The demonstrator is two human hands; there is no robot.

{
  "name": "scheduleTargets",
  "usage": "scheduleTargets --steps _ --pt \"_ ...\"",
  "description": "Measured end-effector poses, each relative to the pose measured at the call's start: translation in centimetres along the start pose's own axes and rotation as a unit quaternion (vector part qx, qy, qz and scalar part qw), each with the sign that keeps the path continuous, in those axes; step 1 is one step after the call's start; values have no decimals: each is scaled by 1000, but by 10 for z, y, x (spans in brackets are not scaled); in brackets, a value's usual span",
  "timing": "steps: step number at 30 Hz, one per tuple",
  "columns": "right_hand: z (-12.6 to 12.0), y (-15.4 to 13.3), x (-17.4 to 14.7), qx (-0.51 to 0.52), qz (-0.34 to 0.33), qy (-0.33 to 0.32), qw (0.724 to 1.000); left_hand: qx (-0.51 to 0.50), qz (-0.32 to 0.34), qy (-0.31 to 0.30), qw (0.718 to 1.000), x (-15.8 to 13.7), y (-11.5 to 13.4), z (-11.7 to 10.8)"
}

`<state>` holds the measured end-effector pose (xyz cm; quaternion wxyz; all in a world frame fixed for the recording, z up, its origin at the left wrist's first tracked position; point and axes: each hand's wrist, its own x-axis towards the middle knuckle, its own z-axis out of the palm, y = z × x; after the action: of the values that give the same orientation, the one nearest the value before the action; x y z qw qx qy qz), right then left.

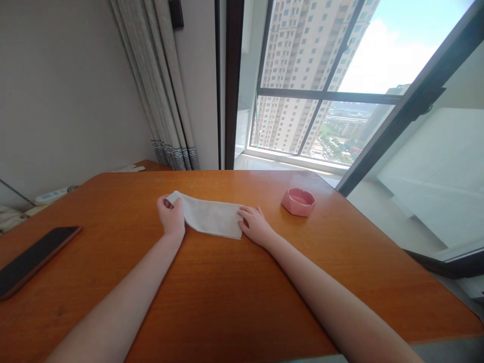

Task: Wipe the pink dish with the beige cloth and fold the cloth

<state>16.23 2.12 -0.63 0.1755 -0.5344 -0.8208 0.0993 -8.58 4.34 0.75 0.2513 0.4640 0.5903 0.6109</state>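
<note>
The table (223, 292) is smooth, glossy wood; the white sheet (214, 218) (matt) may be cloth.

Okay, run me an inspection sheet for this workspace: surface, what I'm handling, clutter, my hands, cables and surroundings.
Surface: brown wood-look table, with a slight sheen.
Job's things: white cloth, a narrow strip, left end lifted.
Clutter: dark phone at the left; pink dish beyond the right hand, to its right.
Hands: left hand pinches the cloth's left end; right hand touches its right end, grip unclear.
Cables: thin dark line at the far left, possibly a cable.
Surroundings: grey curtain past the table's far edge; window showing a tall building.
</note>
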Motion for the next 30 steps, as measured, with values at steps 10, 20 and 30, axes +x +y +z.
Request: scheduleTargets --steps 10,20,30 --pt "8 5 4 14 -74 27 997 193 290 -446 825 -55 14 37" --pt "2 -1 1 116 -26 147 982 109 254 -304 912 -44 13 19" --pt "-9 -47 -19 -25 -113 -47 992 -61 57 -193 978 -17 -12 25"
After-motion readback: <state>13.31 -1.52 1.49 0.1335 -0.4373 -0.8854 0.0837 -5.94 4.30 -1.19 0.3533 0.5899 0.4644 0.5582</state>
